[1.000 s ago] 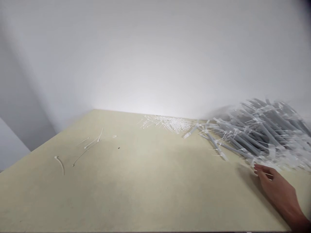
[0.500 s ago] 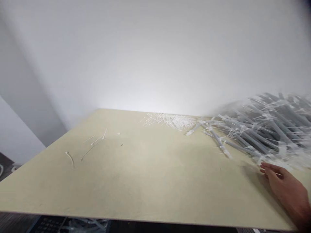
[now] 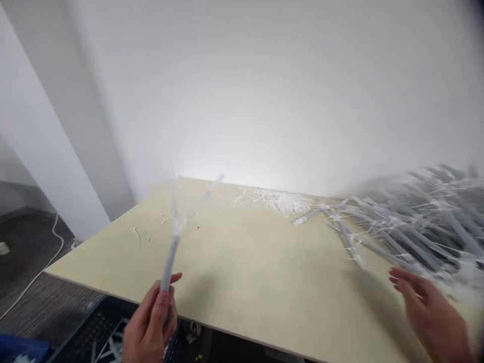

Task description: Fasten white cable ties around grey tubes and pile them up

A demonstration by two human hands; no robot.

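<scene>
My left hand (image 3: 151,317) is wrapped round the lower end of a Y-shaped grey tube piece (image 3: 172,257), held upright above the table's front edge. Its two thinner, translucent branches spread upward and look blurred. At the right, my right hand (image 3: 431,307) hovers over the table beside a large heap of grey tube assemblies (image 3: 412,227) bound with white ties. Its fingers are bent close together, and whether anything is between them is too blurred to tell. A pile of white cable ties (image 3: 282,200) lies at the table's back edge.
A few loose ties (image 3: 136,234) lie on the left of the cream table (image 3: 264,282). Below the front edge stands a dark basket (image 3: 88,327) with tube pieces, beside a blue object (image 3: 22,348). A white cable (image 3: 49,259) runs over the floor. A wall rises behind the table.
My left hand has come into view from below with the Y-shaped tube in it. The view has turned left, showing more floor and the basket. My right hand stays near the heap.
</scene>
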